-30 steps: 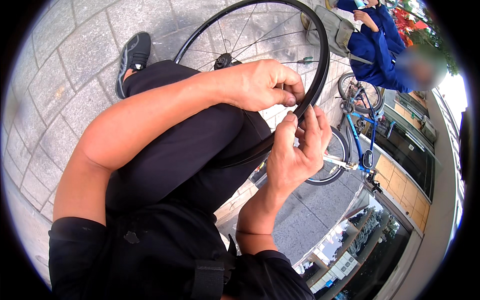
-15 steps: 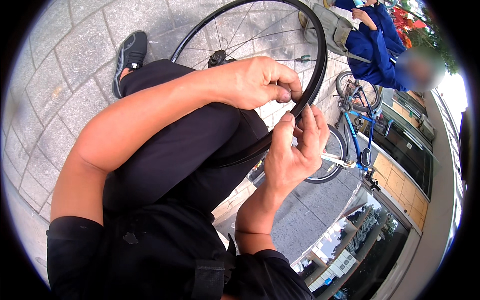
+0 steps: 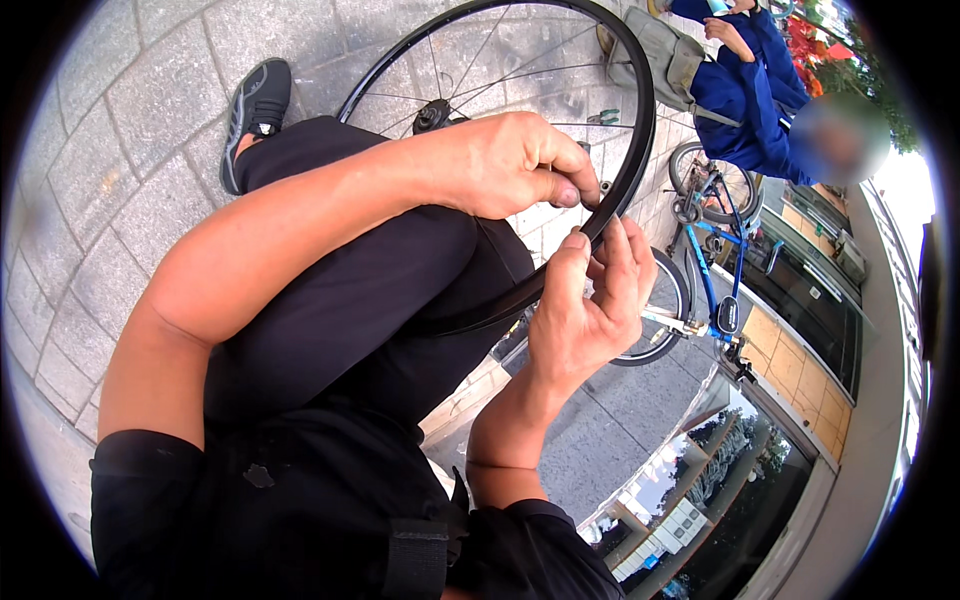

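Observation:
A black-rimmed bicycle wheel (image 3: 643, 100) with thin dark spokes leans over my bent knee, and its lower part runs across my thigh. The hub (image 3: 433, 116) shows beyond my left forearm. My left hand (image 3: 515, 165) is closed at the inner side of the rim, thumb and curled fingers together; whatever small thing they pinch is hidden. Just below it, my right hand (image 3: 590, 305) grips the rim between thumb and fingers, with the fingertips on its outer side.
Beyond the wheel a blue bicycle (image 3: 708, 265) stands on the paving. A person in blue (image 3: 745, 100) with a grey bag (image 3: 655, 65) is at the upper right. A small green-handled tool (image 3: 603, 117) lies on the ground, seen through the spokes. A glass shopfront (image 3: 700, 500) is at lower right.
My left fingers have shifted slightly at the rim's inner side. The right hand keeps its grip, and the wheel has hardly moved.

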A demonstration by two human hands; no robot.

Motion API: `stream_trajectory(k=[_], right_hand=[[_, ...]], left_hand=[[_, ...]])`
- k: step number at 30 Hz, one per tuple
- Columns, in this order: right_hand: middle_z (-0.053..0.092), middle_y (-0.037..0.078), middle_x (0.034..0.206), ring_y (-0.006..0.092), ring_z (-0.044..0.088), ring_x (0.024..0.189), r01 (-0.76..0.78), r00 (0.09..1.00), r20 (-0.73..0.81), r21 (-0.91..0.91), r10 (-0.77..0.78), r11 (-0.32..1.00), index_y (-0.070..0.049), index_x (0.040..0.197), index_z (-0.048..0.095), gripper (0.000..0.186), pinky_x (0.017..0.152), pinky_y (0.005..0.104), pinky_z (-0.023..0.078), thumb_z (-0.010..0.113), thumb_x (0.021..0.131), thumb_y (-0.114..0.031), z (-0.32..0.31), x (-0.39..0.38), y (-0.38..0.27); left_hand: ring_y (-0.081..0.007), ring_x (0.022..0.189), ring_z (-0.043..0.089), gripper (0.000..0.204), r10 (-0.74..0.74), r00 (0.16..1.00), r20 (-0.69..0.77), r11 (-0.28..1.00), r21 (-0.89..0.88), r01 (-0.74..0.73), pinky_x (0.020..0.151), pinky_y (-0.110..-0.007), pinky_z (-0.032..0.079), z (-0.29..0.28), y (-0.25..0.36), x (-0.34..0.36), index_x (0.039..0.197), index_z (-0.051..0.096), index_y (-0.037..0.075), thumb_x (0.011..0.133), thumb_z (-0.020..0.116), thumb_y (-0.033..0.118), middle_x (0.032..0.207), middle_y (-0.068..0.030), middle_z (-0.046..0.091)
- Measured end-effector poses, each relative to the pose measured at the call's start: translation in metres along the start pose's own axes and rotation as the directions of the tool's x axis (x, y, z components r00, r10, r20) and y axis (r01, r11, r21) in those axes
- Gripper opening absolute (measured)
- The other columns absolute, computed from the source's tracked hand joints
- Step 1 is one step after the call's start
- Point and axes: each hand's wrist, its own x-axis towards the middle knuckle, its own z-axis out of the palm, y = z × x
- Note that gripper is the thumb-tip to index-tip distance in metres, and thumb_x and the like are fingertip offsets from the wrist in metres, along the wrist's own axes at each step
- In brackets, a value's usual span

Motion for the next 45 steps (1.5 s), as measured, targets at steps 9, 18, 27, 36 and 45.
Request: stream_trajectory(k=[9,18,27,36,45], right_hand=[[0.064,0.023,0.130,0.0286,0.070,0.105,0.010,1.000,-0.002,-0.001,-0.010,1.000,0.005,0.122,0.073,0.039,0.080,0.0352,0.058,0.075,0.083,0.004,0.0007,-0.0009,0.0020],[0.064,0.022,0.130,0.0277,0.069,0.105,0.012,1.000,-0.001,0.016,-0.012,1.000,0.004,0.123,0.073,0.041,0.080,0.0349,0.058,0.075,0.082,0.006,0.0030,0.0000,-0.0029],[0.064,0.022,0.130,0.0282,0.069,0.105,0.016,1.000,-0.011,-0.004,-0.016,1.000,0.003,0.123,0.073,0.040,0.080,0.0353,0.057,0.075,0.082,0.005,0.0022,-0.0014,0.0013],[0.064,0.022,0.130,0.0284,0.070,0.105,0.001,1.000,-0.011,0.001,-0.001,1.000,0.003,0.123,0.073,0.040,0.080,0.0354,0.057,0.075,0.082,0.005,0.0029,-0.0006,0.0000],[0.064,0.023,0.130,0.0289,0.069,0.107,0.021,1.000,0.000,0.004,-0.021,1.000,0.002,0.123,0.073,0.042,0.079,0.0352,0.057,0.076,0.082,0.006,0.0029,0.0002,-0.0014]], left_hand=[[-0.0208,0.105,0.072,0.022,0.005,1.000,-0.010,0.999,0.044,-0.004,0.097,-0.035,0.055,0.0014,0.0023,0.0005,0.117,0.074,-0.001,0.098,0.063,0.002,0.109,-0.0125,0.077],[-0.0211,0.106,0.072,0.022,0.004,1.000,-0.004,1.000,0.001,-0.004,0.097,-0.035,0.055,-0.0002,0.0012,0.0004,0.118,0.074,-0.001,0.099,0.062,0.001,0.109,-0.0118,0.076],[-0.0211,0.107,0.072,0.021,0.027,1.000,-0.006,0.999,0.027,-0.027,0.097,-0.035,0.055,-0.0009,0.0001,-0.0005,0.117,0.074,-0.002,0.099,0.063,0.003,0.109,-0.0123,0.076],[-0.0201,0.105,0.072,0.019,-0.005,1.000,-0.016,1.000,0.010,0.005,0.096,-0.035,0.055,0.0016,-0.0002,0.0009,0.115,0.074,-0.001,0.099,0.064,0.003,0.107,-0.0114,0.076],[-0.0179,0.100,0.071,0.017,-0.034,0.999,-0.035,0.999,-0.017,0.034,0.093,-0.034,0.056,0.0036,0.0002,0.0024,0.113,0.074,-0.002,0.100,0.064,0.003,0.103,-0.0088,0.075]])
